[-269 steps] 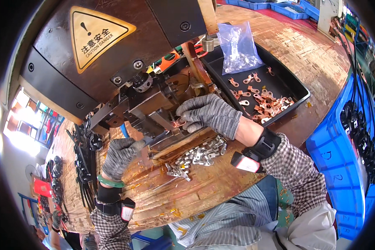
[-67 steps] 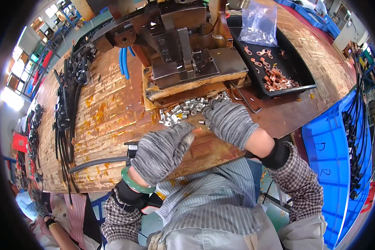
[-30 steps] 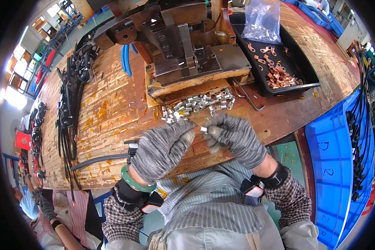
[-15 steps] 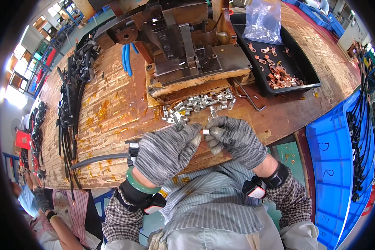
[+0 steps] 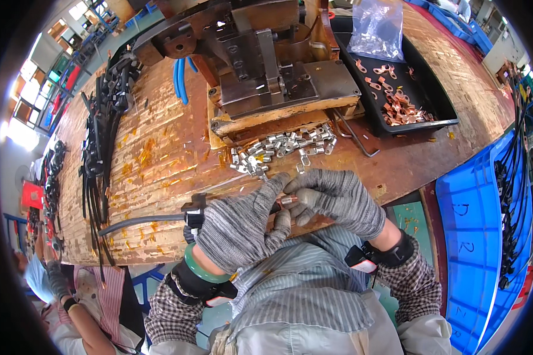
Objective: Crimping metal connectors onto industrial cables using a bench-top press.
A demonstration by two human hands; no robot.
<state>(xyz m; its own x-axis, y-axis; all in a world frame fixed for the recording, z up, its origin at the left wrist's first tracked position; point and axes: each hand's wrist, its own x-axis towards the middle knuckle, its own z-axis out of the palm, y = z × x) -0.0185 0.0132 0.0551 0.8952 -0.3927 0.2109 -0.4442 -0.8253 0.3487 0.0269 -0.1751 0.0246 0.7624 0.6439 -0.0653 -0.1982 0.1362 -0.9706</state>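
Observation:
My left hand (image 5: 238, 228), in a grey striped knit glove, is closed around a black cable (image 5: 142, 223) with a black connector block (image 5: 193, 218) beside the wrist. The cable's bare copper end (image 5: 286, 200) pokes out between the two hands. My right hand (image 5: 336, 201), gloved alike, pinches at that end a small silvery piece that looks like a cable lug, mostly hidden by the fingertips. Just beyond both hands lies a pile of silver cable lugs (image 5: 284, 145), with a single lug (image 5: 304, 158) at its near edge.
A heavy metal press (image 5: 278, 77) stands behind the pile. To its right, a black tray (image 5: 441, 112) holds copper lugs (image 5: 400, 109) and a plastic bag (image 5: 376, 32) of lugs. Black cables (image 5: 98, 145) lie left. A blue crate (image 5: 465, 236) stands right; another person's gloved hand (image 5: 58, 281) shows lower left.
The cable's copper end has come into view between my hands, meeting the silvery piece in my right fingertips. Both hands have shifted slightly nearer to me.

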